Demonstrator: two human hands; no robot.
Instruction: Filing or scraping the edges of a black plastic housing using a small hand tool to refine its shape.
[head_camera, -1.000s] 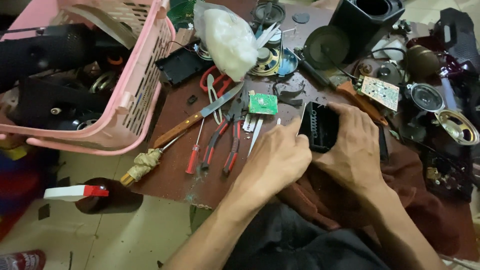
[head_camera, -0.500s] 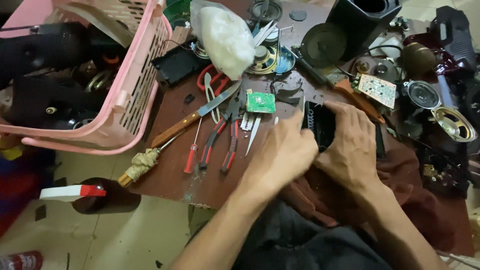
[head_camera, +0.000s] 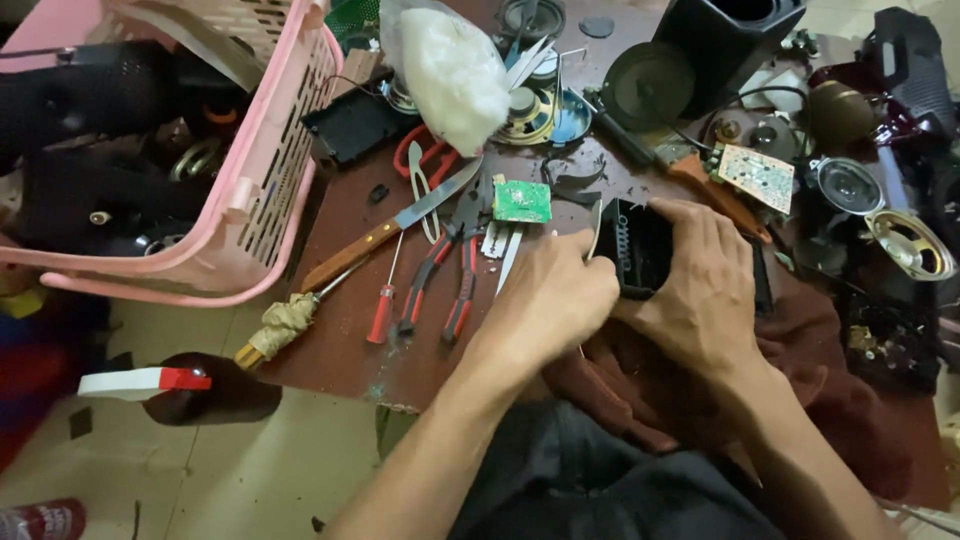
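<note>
Red-handled pliers (head_camera: 450, 275) lie on the brown worktop (head_camera: 340, 340), just left of the left hand (head_camera: 550, 300), whose fingers curl shut against the small black casing (head_camera: 640, 245). The right hand (head_camera: 705, 285) clamps its fingers over that casing's right side, near the worktop's middle.

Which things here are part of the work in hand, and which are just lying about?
In hand:
left hand
right hand
black casing, held between both hands

Lying about:
pliers
red screwdriver
knife
green circuit board
pink basket
white bag
loose speaker
</note>
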